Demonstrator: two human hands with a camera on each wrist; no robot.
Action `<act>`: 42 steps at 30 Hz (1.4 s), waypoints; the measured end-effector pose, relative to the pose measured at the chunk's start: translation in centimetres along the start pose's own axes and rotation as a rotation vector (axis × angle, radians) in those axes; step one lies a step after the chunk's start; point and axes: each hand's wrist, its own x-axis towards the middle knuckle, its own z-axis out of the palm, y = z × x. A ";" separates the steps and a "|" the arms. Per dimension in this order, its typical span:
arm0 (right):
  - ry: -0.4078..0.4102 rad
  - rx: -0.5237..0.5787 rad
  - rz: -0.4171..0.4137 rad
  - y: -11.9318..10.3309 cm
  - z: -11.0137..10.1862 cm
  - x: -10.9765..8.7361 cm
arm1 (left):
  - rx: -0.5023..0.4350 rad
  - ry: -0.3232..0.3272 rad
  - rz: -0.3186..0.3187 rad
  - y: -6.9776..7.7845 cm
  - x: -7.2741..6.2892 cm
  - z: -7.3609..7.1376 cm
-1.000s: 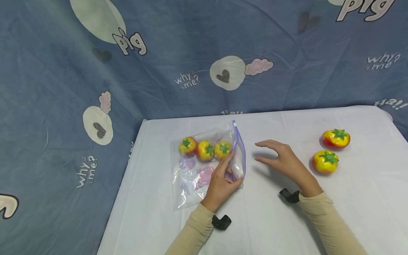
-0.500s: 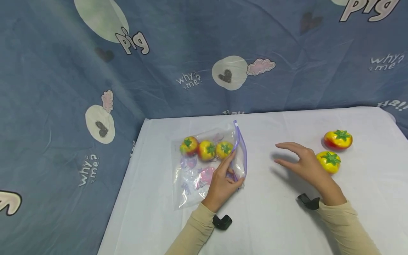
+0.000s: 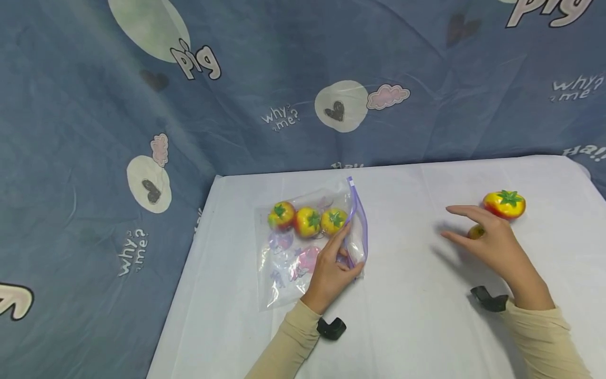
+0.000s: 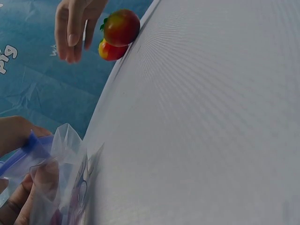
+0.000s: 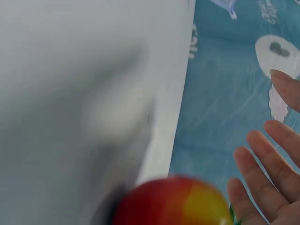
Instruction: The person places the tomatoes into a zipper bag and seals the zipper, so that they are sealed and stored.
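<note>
My left hand (image 3: 331, 268) holds a clear zip bag (image 3: 265, 263) with a purple closure at its mouth, its fingers at the opening. Inside lie three yellow-red toy tomatoes (image 3: 307, 222) with green leafy tops. My right hand (image 3: 494, 242) hovers at the right, thumb and fingers spread, with nothing held. Just behind it, mostly hidden in the head view, is a loose toy tomato (image 3: 475, 232); a second toy tomato (image 3: 505, 204) lies farther back. In the right wrist view, a red and yellow toy tomato (image 5: 173, 204) sits close beside the fingers.
A white cloth covers the table (image 3: 407, 316). Its back edge meets a blue printed curtain (image 3: 265, 68), which also hangs along the left. Each wrist carries a black mount (image 3: 331, 329).
My right hand has moved right, away from the bag, and now overlaps the nearer loose toy tomato. The left hand and the bag have stayed in place.
</note>
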 end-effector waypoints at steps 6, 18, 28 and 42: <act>-0.020 -0.038 0.101 1.5 -1.8 -1.0 | 0.002 -0.003 -0.007 0.0 0.0 0.1; -0.299 -0.143 0.364 3.4 -5.1 -1.3 | 0.005 -0.004 -0.008 0.0 0.1 0.0; -0.404 -0.141 0.428 4.6 -5.4 -1.4 | 0.015 0.000 0.004 0.0 0.1 0.0; -0.344 -0.125 0.417 4.5 -5.1 -1.4 | -0.001 -0.005 -0.007 0.0 0.0 -0.1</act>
